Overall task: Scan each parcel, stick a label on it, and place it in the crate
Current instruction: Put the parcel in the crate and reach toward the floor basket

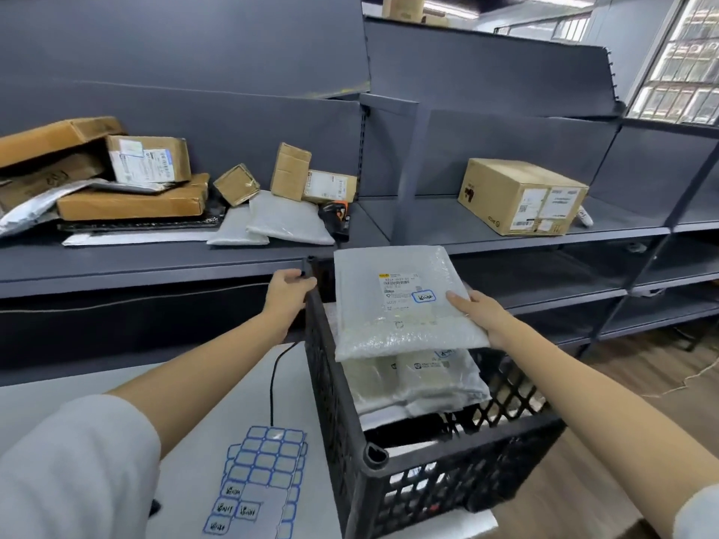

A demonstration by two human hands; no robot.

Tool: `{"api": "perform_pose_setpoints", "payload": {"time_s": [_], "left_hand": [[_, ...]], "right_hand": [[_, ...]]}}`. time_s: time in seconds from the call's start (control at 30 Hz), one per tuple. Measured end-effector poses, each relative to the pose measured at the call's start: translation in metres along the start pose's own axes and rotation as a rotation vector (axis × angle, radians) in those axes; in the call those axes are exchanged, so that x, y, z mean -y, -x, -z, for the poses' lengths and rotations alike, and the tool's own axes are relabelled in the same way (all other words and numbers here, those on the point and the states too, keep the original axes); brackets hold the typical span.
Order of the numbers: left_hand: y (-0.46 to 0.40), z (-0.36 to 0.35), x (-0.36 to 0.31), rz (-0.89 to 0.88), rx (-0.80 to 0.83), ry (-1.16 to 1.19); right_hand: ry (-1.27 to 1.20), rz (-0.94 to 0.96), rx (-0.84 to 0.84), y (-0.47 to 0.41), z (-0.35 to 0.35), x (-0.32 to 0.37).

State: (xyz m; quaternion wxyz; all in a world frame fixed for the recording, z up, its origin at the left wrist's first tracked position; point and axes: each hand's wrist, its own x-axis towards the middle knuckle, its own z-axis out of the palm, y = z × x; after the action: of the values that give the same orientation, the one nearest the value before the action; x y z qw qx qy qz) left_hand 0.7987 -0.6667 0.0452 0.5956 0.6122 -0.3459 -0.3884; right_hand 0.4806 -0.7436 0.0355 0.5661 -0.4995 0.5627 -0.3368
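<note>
Over the crate (pixel 350 441), the right hand's (pixel 486 317) grip pinched the labelled parcel (pixel 404 301) while the left hand (pixel 288 291) curled round the rim beside it; lowering it flat onto the bags beneath seemed best.

The parcel (pixel 404 301) is glossy bubble-wrap plastic with a paper label. The crate (pixel 428 476) is matt black plastic lattice. Shelves (pixel 505 227) look like matt grey painted metal; boxes (pixel 521 196) are brown cardboard. The floor (pixel 583 480) looks wooden.
</note>
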Motion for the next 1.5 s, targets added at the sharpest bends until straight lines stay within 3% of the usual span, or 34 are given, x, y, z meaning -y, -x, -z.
{"api": "perform_pose_setpoints", "payload": {"time_s": [0.2,0.3,0.5,0.67,0.77,0.93,1.13,1.37,1.5], "left_hand": [[-0.002,0.020,0.023,0.046,-0.188,-0.107],[0.005,0.027,0.035,0.065,-0.224,-0.163],[0.020,0.033,0.056,0.062,-0.271,-0.327],[0.035,0.036,0.070,0.061,-0.217,-0.684],[0.043,0.041,0.078,0.019,-0.128,-0.935],[0.059,0.050,0.085,-0.003,-0.025,-1.295],[0.089,0.061,0.087,0.028,-0.104,-1.335],[0.153,0.091,0.101,0.053,-0.274,-1.362],[0.201,0.130,0.115,0.172,-0.388,-1.275]], "right_hand": [[0.063,-0.089,0.012,-0.023,-0.003,-0.032],[0.147,-0.016,-0.036,-0.035,-0.007,-0.041],[0.653,0.130,-0.150,-0.045,-0.024,-0.050],[1.160,0.186,-0.327,-0.043,-0.042,-0.054],[1.350,0.338,-0.230,-0.044,-0.042,-0.051],[1.329,0.274,-0.125,-0.039,-0.043,-0.032],[1.132,0.575,-0.047,-0.002,-0.090,0.019],[1.101,0.980,0.317,0.080,-0.203,0.036],[1.146,1.075,0.507,0.126,-0.262,0.021]]}}
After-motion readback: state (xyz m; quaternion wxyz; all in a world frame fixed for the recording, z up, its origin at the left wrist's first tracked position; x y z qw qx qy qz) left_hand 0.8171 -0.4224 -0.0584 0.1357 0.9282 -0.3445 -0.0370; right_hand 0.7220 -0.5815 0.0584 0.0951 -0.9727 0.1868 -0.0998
